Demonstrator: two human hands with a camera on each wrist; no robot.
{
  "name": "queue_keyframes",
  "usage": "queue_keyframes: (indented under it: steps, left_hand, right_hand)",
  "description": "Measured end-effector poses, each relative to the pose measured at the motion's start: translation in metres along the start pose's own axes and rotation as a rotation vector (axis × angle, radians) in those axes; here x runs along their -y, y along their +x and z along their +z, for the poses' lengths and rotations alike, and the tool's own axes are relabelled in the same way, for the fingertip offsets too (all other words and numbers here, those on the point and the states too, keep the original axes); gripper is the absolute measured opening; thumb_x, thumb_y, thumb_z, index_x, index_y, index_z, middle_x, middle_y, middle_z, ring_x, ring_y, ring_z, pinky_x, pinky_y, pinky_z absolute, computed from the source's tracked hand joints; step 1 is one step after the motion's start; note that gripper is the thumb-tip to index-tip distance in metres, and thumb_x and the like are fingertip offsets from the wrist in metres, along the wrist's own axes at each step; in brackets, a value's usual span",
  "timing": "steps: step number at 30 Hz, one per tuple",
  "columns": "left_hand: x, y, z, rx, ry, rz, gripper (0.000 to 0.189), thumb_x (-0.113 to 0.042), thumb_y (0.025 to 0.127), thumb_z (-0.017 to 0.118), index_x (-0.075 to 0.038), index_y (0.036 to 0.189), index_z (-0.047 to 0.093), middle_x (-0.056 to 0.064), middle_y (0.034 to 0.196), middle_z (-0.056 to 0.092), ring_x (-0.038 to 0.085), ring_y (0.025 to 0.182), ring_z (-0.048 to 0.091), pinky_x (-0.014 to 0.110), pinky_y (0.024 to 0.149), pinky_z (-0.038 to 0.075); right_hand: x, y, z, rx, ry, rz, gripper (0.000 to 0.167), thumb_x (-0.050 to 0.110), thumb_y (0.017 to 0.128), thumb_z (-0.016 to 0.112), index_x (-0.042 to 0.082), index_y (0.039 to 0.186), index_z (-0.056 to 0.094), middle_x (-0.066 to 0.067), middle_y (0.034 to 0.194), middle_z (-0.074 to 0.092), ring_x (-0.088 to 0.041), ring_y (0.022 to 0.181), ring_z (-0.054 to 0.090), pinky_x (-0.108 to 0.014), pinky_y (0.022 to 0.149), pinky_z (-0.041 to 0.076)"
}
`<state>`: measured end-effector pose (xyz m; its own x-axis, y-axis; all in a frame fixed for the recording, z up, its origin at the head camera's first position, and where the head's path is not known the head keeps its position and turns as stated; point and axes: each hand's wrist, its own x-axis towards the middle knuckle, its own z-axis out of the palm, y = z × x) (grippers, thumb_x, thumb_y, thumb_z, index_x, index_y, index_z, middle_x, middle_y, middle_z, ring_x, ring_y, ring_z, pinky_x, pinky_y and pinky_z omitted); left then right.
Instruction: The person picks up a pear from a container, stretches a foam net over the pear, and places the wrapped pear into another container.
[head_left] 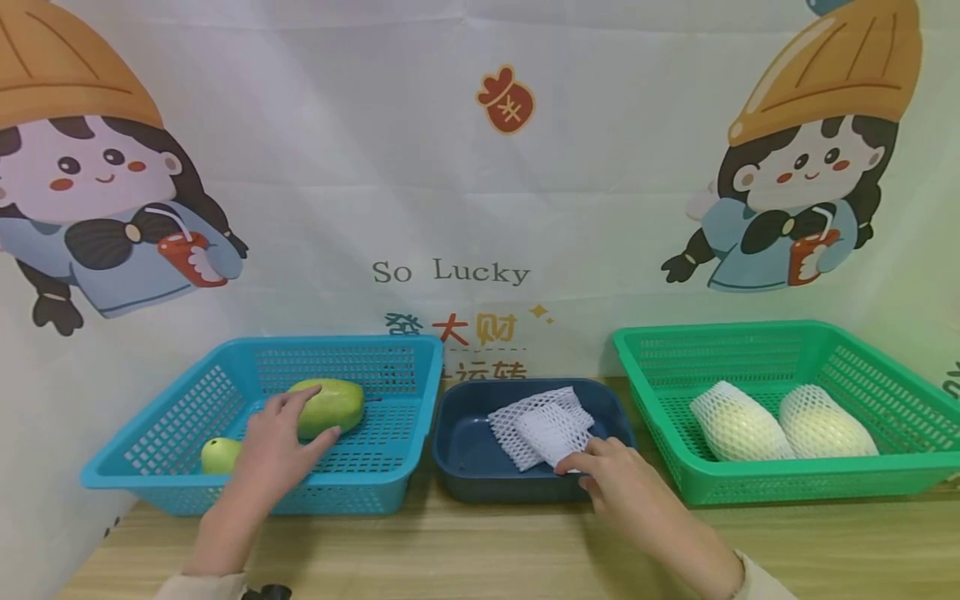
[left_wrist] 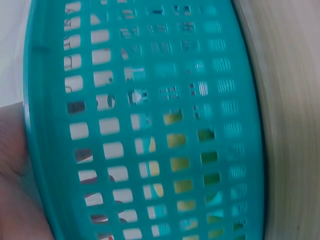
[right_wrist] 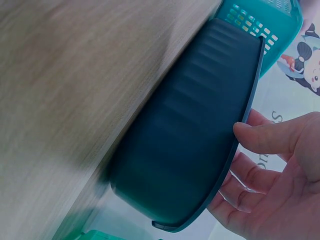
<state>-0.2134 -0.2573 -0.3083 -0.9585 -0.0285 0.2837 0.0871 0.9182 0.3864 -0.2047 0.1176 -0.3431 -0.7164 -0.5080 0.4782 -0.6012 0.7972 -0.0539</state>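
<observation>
Inside the blue basket (head_left: 367,492), the large green fruit (head_left: 337,408) lies just beyond and to the right of the left hand (head_left: 276,442) — its long axis running roughly side to side — while that hand's thumb and fingers stand parted over the near rim; whether they touch it I cannot tell. A small green fruit (head_left: 220,456) sits on the hand's other side. At the near right corner of the dark tray (head_left: 517,490), the right hand (head_left: 630,492) reaches over the edge, thumb outside and fingers inward, with the front foam net (head_left: 553,429) stretching away leftward from its fingertips; whether those fingers pinch it cannot be made out. The left hand is clearly nearer the large fruit.
</observation>
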Motion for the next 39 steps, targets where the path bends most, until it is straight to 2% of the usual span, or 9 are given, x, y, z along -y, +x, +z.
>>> queue_keyframes:
  steps: [5, 10, 14, 22, 30, 35, 39]
  left_hand:
    - [0.006, 0.001, -0.004, 0.019, 0.044, -0.052, 0.067, -0.031, 0.087, 0.06, -0.003, 0.141, 0.032, 0.034, 0.138, 0.028, 0.06, 0.121, 0.025, 0.07, 0.09, 0.03]
    - [0.009, 0.005, -0.003, 0.058, 0.077, -0.059, 0.073, -0.039, 0.087, 0.06, -0.003, 0.142, 0.03, 0.036, 0.138, 0.026, 0.061, 0.12, 0.025, 0.07, 0.09, 0.03]
    - [0.012, 0.006, -0.003, 0.083, 0.065, -0.068, 0.074, -0.041, 0.087, 0.059, -0.002, 0.142, 0.029, 0.037, 0.138, 0.025, 0.061, 0.12, 0.025, 0.07, 0.089, 0.031]
    - [0.021, 0.015, -0.008, 0.118, 0.085, -0.013, 0.073, -0.037, 0.088, 0.059, 0.006, 0.14, 0.029, 0.043, 0.131, 0.03, 0.064, 0.115, 0.031, 0.07, 0.088, 0.032]
    - [0.03, 0.022, -0.017, 0.218, 0.133, -0.003, 0.078, -0.04, 0.087, 0.059, 0.008, 0.139, 0.027, 0.045, 0.131, 0.028, 0.065, 0.115, 0.029, 0.071, 0.089, 0.028]
    - [0.034, 0.026, -0.027, 0.3, 0.179, -0.063, 0.084, -0.045, 0.085, 0.061, 0.008, 0.139, 0.026, 0.045, 0.131, 0.026, 0.069, 0.112, 0.026, 0.074, 0.084, 0.03]
    - [0.04, 0.028, -0.034, 0.367, 0.223, -0.115, 0.087, -0.048, 0.082, 0.063, 0.008, 0.138, 0.028, 0.046, 0.132, 0.023, 0.07, 0.115, 0.02, 0.075, 0.085, 0.028]
  right_hand:
    - [0.0, 0.0, -0.001, -0.017, 0.0, -0.008, 0.029, 0.0, 0.072, 0.072, 0.022, 0.09, 0.07, 0.005, 0.076, 0.058, -0.016, 0.073, 0.054, -0.031, 0.064, 0.044]
    - [0.0, -0.001, 0.0, -0.022, 0.005, 0.008, 0.029, -0.001, 0.072, 0.071, 0.022, 0.089, 0.07, 0.005, 0.076, 0.058, -0.016, 0.074, 0.054, -0.031, 0.064, 0.044]
    - [0.0, -0.001, 0.001, -0.013, 0.014, 0.001, 0.029, -0.001, 0.072, 0.071, 0.022, 0.089, 0.069, 0.006, 0.076, 0.059, -0.017, 0.074, 0.055, -0.032, 0.064, 0.044]
    - [0.0, -0.001, 0.003, -0.019, 0.026, -0.013, 0.028, -0.001, 0.071, 0.07, 0.021, 0.088, 0.07, 0.006, 0.075, 0.058, -0.016, 0.073, 0.054, -0.031, 0.064, 0.044]
    - [0.001, -0.001, 0.002, -0.019, 0.03, -0.007, 0.029, -0.003, 0.071, 0.071, 0.021, 0.087, 0.069, 0.005, 0.075, 0.058, -0.017, 0.073, 0.055, -0.031, 0.064, 0.045]
    - [0.003, 0.0, 0.001, -0.012, 0.049, 0.015, 0.028, -0.004, 0.071, 0.069, 0.019, 0.086, 0.07, 0.005, 0.075, 0.059, -0.016, 0.074, 0.055, -0.032, 0.064, 0.045]
    - [0.004, 0.001, 0.001, -0.009, 0.073, 0.029, 0.028, -0.006, 0.07, 0.069, 0.018, 0.084, 0.069, 0.004, 0.075, 0.06, -0.016, 0.074, 0.056, -0.032, 0.065, 0.045]
